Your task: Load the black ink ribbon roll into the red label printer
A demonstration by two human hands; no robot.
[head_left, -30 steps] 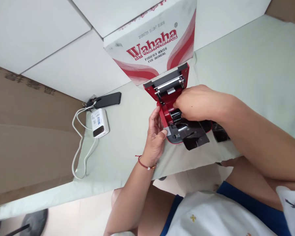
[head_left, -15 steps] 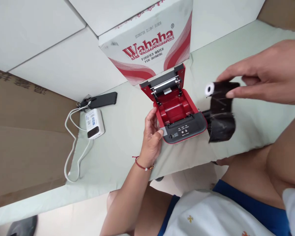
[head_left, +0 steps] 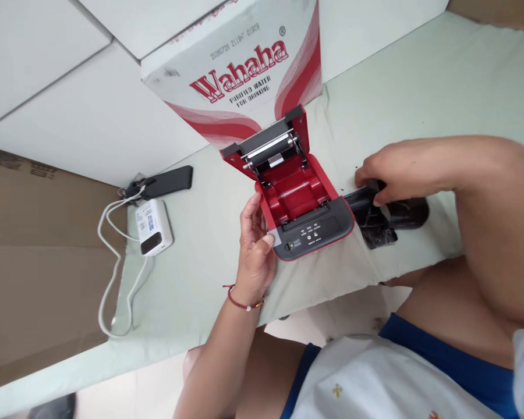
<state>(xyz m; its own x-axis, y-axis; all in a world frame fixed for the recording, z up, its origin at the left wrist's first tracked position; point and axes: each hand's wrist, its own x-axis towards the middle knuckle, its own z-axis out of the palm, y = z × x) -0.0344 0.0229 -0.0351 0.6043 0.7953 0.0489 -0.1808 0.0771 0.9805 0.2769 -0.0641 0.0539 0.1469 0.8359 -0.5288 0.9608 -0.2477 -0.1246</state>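
A red-and-black portable printer (head_left: 288, 198) stands with its lid raised and its red paper bay bare. My left hand (head_left: 257, 238) grips the printer's left side, thumb on the front corner by a small grey tab and fingers against the red wall. To the right of the printer, my right hand (head_left: 386, 174) is low over the cloth, thumb and fingers closed about a roll of black paper (head_left: 408, 214). Its loose end and other dark, glossy material (head_left: 378, 237) lie beside the printer; the hand partly hides where they meet.
Behind the printer a white-and-red water carton (head_left: 253, 70) leans at white panels. On the left lie a black phone-like slab (head_left: 168, 181), a white power bank (head_left: 153, 227) and a looped white cable (head_left: 102, 285). A cardboard box (head_left: 48, 279) borders the cloth-covered table (head_left: 192, 279).
My right hand has brought the black paper roll down from above the table to the cloth at the printer's right. My left hand keeps its hold, and the view has shifted slightly.
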